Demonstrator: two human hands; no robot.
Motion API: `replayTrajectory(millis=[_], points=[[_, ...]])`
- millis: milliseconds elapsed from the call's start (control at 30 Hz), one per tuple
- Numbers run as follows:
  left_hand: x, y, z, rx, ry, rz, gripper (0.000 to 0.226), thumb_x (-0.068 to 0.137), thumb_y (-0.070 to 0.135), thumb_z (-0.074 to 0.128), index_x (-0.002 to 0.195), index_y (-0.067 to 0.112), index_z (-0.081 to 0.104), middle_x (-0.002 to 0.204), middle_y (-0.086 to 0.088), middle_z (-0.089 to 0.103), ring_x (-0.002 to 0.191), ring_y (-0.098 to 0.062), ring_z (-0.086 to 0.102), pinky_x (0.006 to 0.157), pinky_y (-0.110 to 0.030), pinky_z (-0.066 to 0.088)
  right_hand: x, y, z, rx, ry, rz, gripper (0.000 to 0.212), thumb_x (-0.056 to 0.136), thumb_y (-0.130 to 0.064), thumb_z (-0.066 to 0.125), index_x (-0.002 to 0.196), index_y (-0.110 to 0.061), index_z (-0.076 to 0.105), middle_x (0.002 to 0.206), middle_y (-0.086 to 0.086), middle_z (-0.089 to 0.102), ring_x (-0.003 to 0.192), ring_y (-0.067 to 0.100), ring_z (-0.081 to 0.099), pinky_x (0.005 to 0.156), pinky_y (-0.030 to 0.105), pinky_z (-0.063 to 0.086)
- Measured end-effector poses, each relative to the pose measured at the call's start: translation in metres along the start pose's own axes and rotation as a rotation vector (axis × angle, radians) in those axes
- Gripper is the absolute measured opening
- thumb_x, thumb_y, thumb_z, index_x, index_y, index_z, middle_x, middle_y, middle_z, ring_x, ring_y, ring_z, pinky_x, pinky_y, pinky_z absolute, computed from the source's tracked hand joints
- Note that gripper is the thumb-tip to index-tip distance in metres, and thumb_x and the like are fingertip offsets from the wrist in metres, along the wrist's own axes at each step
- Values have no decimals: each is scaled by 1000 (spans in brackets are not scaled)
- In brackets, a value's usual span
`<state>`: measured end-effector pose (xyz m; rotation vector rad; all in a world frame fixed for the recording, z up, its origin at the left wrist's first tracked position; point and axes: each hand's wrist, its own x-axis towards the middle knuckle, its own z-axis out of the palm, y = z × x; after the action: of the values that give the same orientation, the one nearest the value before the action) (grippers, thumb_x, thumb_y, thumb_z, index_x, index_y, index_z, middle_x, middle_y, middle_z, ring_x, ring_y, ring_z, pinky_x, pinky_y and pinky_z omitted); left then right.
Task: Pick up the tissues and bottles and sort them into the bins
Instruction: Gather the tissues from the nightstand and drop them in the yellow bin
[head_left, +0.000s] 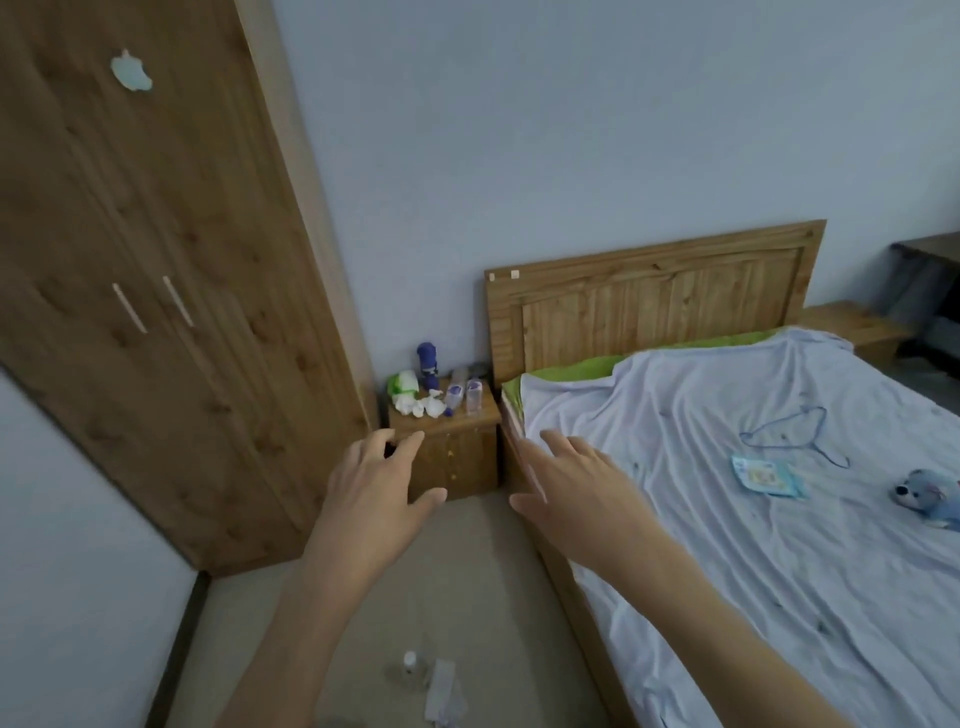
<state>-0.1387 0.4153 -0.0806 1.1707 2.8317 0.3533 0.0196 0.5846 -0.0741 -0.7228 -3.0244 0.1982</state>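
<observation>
The left grip (374, 493) and right grip (582, 493) are held with fingers spread, empty, well short of the bottles (471, 396) and tissues (430, 406) on the bench (467, 462); their labels are blurred.

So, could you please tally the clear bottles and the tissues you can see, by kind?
Clear bottles: 3 (left nightstand bottle, right nightstand bottle, floor bottle)
Tissues: 1 countable (floor tissue); the tissue pile on the nightstand is too small to count
Total: 4 countable
</observation>
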Motion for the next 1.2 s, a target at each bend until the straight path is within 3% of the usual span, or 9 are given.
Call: replayTrajectory(millis=[167, 367, 533, 733, 967, 1200], points=[[100, 20, -13, -10, 78, -49, 75, 98, 60, 58, 162, 33, 29, 164, 0, 30, 150, -26, 27, 120, -46, 35, 104, 56, -16, 36, 18, -71, 67, 103, -48, 53, 161, -25, 28, 160, 6, 38, 147, 31, 37, 117, 45, 37], [196, 32, -39, -45, 230, -91, 71, 99, 55, 60, 161, 34, 35, 159, 2, 36, 147, -23, 30, 118, -47, 39, 220, 96, -46, 48, 180, -97, 56, 106, -35, 48, 159, -25, 30, 161, 7, 36, 146, 30, 36, 115, 41, 37], [242, 11, -11, -48, 148, -171, 72, 100, 55, 59, 163, 33, 32, 161, 1, 34, 150, -22, 28, 118, -43, 39, 282, 100, -17, 74, 119, -111, 61, 105, -36, 50, 160, -22, 27, 167, 8, 25, 151, 29, 27, 118, 39, 31], [312, -21, 24, -24, 45, -243, 73, 98, 55, 61, 163, 34, 32, 163, -4, 35, 150, -25, 31, 119, -43, 38, 367, 104, 32, 90, -23, -173, 68, 102, -42, 55, 161, -24, 25, 162, 4, 31, 149, 26, 32, 119, 39, 33], [448, -60, 14, -95, 135, -196, 74, 99, 52, 61, 163, 34, 30, 166, 0, 30, 154, -22, 24, 123, -44, 33, 527, 95, 56, 67, -20, -206, 62, 101, -37, 56, 157, -26, 32, 159, 4, 37, 143, 26, 40, 116, 39, 40], [609, -129, -9, -113, 151, -186, 71, 100, 48, 62, 162, 30, 33, 163, -4, 34, 151, -25, 30, 122, -47, 34, 692, 71, 38, 130, 6, -222, 66, 107, -43, 52, 162, -24, 21, 171, 6, 21, 155, 28, 25, 122, 41, 30]])
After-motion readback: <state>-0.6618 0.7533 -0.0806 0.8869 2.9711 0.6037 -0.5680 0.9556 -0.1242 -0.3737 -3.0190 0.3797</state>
